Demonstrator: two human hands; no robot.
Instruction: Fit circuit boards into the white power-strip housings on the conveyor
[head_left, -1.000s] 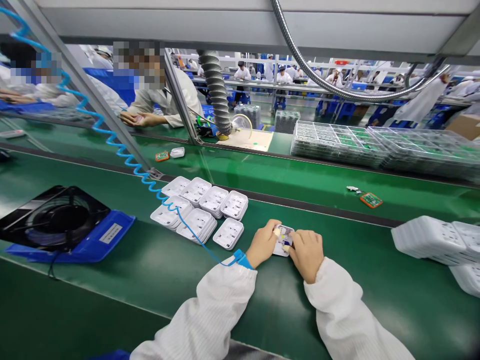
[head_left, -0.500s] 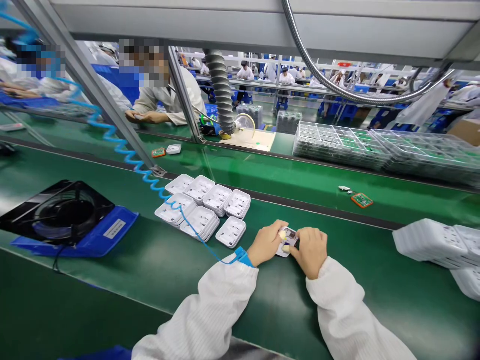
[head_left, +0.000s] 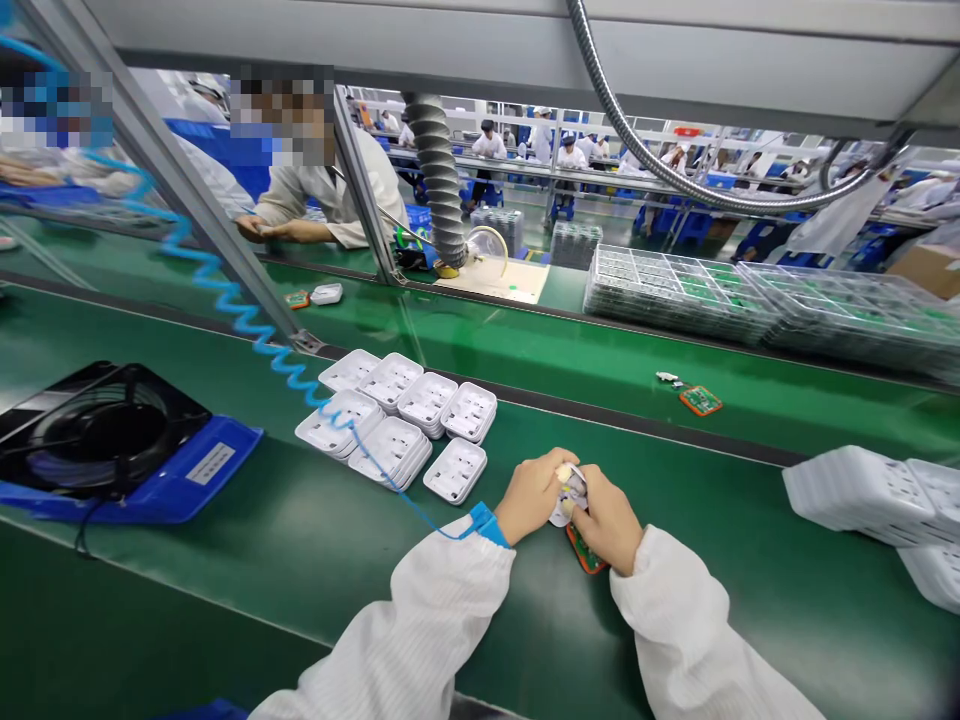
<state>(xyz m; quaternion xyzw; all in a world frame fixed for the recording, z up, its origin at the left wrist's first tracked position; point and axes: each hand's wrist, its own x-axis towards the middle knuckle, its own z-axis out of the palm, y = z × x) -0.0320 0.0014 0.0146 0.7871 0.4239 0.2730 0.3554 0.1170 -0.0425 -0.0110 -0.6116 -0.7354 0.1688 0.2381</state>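
Note:
Over the green bench, a small white plastic housing (head_left: 557, 518) is gripped between my two hands. My left hand (head_left: 529, 496), with a blue wrist strap (head_left: 489, 524), holds its left side with closed fingers. Around the right side curl the fingers of my right hand (head_left: 609, 520), its thumb pressing on the inner face. The fingers cover much of the housing's inside. A green circuit board with an orange rim (head_left: 583, 550) shows below the housing, partly hidden by my right hand; whether it is joined to the housing I cannot tell. Stacks of white covers (head_left: 390, 448) sit left of my hands.
A black fan (head_left: 112, 430) rests on a blue bin (head_left: 202, 480) at left. White shells (head_left: 855, 487) are stacked at right. Another orange-rimmed board (head_left: 700, 400) lies on the belt (head_left: 540, 350). Clear trays (head_left: 675, 285) stand behind, and a co-worker (head_left: 315, 205) sits across. A blue coiled cord (head_left: 244, 310) hangs near my left.
My right hand has shifted slightly and turned on the housing. The orange-rimmed circuit board now shows beneath it. The board on the belt and the bench things appear a little farther left.

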